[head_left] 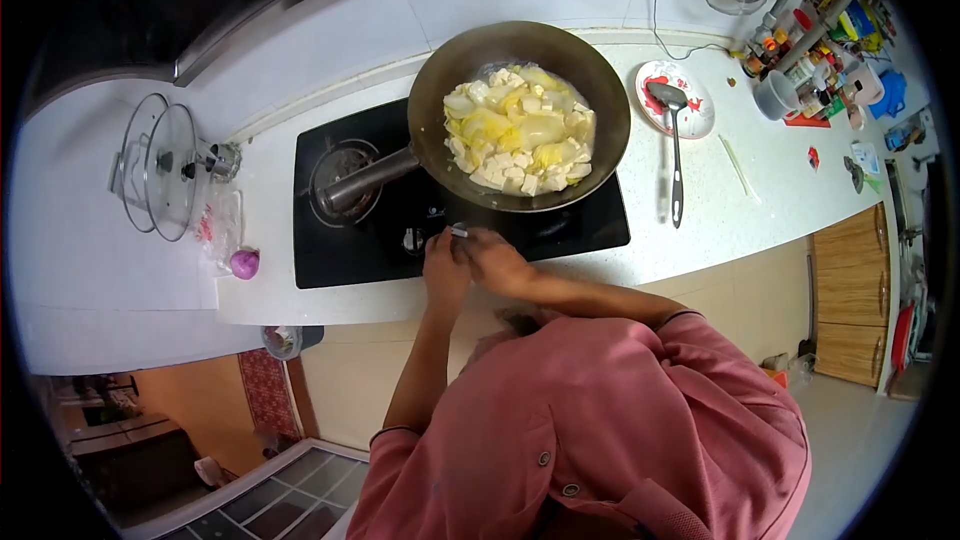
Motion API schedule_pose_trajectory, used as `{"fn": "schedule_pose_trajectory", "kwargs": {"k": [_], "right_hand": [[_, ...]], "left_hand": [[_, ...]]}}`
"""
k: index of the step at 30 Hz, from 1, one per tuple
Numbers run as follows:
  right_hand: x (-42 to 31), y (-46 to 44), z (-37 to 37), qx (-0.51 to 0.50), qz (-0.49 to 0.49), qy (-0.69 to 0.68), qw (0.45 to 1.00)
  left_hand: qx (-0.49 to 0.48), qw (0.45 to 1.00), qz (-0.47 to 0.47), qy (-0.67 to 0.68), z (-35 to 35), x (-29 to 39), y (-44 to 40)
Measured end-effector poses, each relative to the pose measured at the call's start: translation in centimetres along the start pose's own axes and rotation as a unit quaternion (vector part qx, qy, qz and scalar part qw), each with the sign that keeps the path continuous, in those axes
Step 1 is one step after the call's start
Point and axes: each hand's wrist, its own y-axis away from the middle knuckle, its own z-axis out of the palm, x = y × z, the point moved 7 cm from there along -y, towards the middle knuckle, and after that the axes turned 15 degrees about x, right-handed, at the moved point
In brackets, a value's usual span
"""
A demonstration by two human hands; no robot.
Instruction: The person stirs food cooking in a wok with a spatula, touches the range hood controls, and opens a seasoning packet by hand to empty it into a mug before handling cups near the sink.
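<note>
My left hand [446,262] and my right hand [498,262] meet at the front of the black gas stove [380,265], fingers closed. A silvery stove knob [459,232] shows at my right fingertips. My left fingers press close beside it; whether they grip anything is hidden. Just left of them is a second knob [413,240]. Behind my hands a large wok [420,105] sits on the right burner, its handle [370,180] pointing left over the other burner. Tofu cubes and pale yellow cabbage leaves [520,130] lie in the wok.
On the right counter, a spatula [677,150] leans across a red-patterned plate [650,80]; a green stalk [738,168] lies beyond. Seasoning bottles [800,70] crowd the back right. Glass lids [170,170] hang left, above a purple onion [244,263].
</note>
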Motion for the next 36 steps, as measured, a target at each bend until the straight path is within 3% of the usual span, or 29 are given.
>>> {"fn": "schedule_pose_trajectory", "kwargs": {"k": [5, 8, 11, 15, 18, 19, 28, 30, 34, 36], "right_hand": [[-0.6, -0.1, -1.0, 0.012, 0.046, -0.092, 0.995], [-0.4, -0.3, -1.0, -0.078, 0.167, -0.153, 0.971], [1.1, 0.7, 0.6, -0.109, 0.225, -0.278, 0.927], [1.9, 1.8, 2.0, -0.106, 0.206, -0.276, 0.933], [2.7, 3.0, -1.3, -0.103, 0.207, -0.209, 0.950], [2.1, 3.1, -4.1, -0.053, 0.214, -0.151, 0.964], [6.7, 7.5, -16.4, 0.171, 0.303, -0.183, 0.920], [8.0, 8.2, -19.9, 0.268, 0.271, -0.166, 0.909], [8.7, 9.1, -28.8, 0.384, 0.256, 0.079, 0.884], [9.6, 9.4, -31.2, 0.386, 0.157, 0.219, 0.882]], "left_hand": [[-0.020, 1.000, 0.012, 0.004, -0.5, 0.9, -0.9], [-0.036, 0.999, 0.034, 0.013, -0.1, 1.0, -1.5], [-0.056, 0.997, 0.059, -0.020, 0.1, 1.8, -1.6], [-0.070, 0.996, 0.036, -0.032, 0.3, 1.4, -1.6], [0.002, 0.995, 0.075, -0.060, 0.0, 2.6, -0.6], [0.059, 0.980, 0.166, -0.092, -0.4, 3.9, -0.1], [-0.080, 0.975, 0.183, 0.095, 4.1, 13.3, 3.2], [-0.103, 0.966, 0.193, 0.137, 5.4, 15.4, 3.9], [-0.127, 0.957, 0.192, 0.179, 8.0, 18.2, 5.7], [-0.132, 0.957, 0.187, 0.180, 8.7, 19.4, 6.4]]}}
